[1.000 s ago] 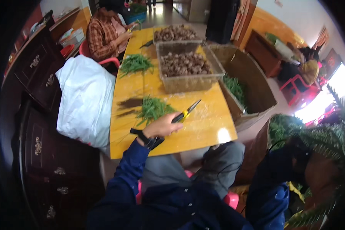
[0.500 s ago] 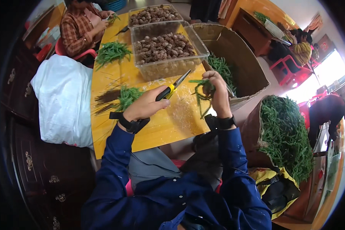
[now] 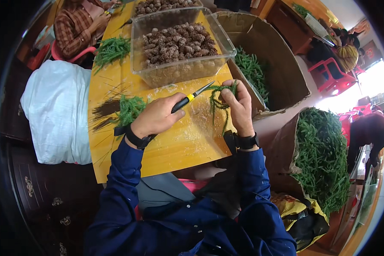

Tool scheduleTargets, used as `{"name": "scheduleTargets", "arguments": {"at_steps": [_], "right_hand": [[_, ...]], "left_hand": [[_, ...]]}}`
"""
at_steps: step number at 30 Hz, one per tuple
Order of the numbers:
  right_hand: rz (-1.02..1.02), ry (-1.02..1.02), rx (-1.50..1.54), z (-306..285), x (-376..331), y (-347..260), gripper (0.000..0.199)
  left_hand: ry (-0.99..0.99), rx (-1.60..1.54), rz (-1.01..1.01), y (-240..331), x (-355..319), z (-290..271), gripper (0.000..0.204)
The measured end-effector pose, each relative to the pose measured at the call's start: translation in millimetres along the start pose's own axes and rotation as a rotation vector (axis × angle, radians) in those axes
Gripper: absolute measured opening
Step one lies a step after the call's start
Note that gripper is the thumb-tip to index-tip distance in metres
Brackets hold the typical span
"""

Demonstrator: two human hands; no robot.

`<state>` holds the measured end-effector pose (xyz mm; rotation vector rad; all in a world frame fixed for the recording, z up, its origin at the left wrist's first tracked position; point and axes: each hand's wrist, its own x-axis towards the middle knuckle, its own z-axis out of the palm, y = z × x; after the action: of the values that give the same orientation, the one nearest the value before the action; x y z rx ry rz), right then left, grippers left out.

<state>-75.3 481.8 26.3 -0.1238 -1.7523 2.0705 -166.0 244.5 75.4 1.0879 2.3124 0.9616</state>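
My left hand (image 3: 158, 116) is closed round the handles of black-and-yellow needle-nose pliers (image 3: 187, 101), their jaws pointing to the upper right. The tips of the pliers meet, or nearly meet, a green artificial sprig (image 3: 217, 101). That sprig is pinched between the thumb and fingers of my right hand (image 3: 240, 106), its strands curling and hanging over the table. Whether anything else sits inside my right hand is hidden. Left of my left hand, a small bunch of green sprigs (image 3: 130, 110) lies beside dark thin wires (image 3: 105, 112).
Pine cones fill a clear plastic bin (image 3: 143, 73) on the yellow table (image 3: 170, 160). More greenery lies in an open cardboard box (image 3: 281, 72) and a tall sack (image 3: 322, 153) on the right. A white sack (image 3: 57, 115) stands left; another person (image 3: 79, 25) works at the far left.
The pliers and the sprig have come together as my right hand turned its fingers inward. The whole view has shifted slightly.
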Motion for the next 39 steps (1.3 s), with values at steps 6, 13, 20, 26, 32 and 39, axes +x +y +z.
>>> {"name": "scheduleTargets", "arguments": {"at_steps": [6,13,20,26,32,39], "right_hand": [[0.013,0.022,-0.03,0,-1,-4,0.016],[0.046,0.027,-0.019,2,-4,-6,0.016],[0.056,0.028,-0.029,4,-4,-6,0.017],[0.049,0.034,-0.074,3,-4,-6,0.017],[0.04,0.02,-0.057,3,-4,-4,0.017],[0.047,0.002,-0.061,1,-3,-4,0.017]], "left_hand": [[-0.058,-0.038,-0.061,1,4,10,0.04],[0.026,-0.081,0.086,-11,2,21,0.04],[0.025,-0.102,0.101,-18,-1,21,0.04],[-0.024,-0.077,0.041,-9,-1,18,0.04],[0.029,-0.076,0.11,-12,0,21,0.04],[-0.027,-0.205,0.065,-16,2,24,0.04]]}}
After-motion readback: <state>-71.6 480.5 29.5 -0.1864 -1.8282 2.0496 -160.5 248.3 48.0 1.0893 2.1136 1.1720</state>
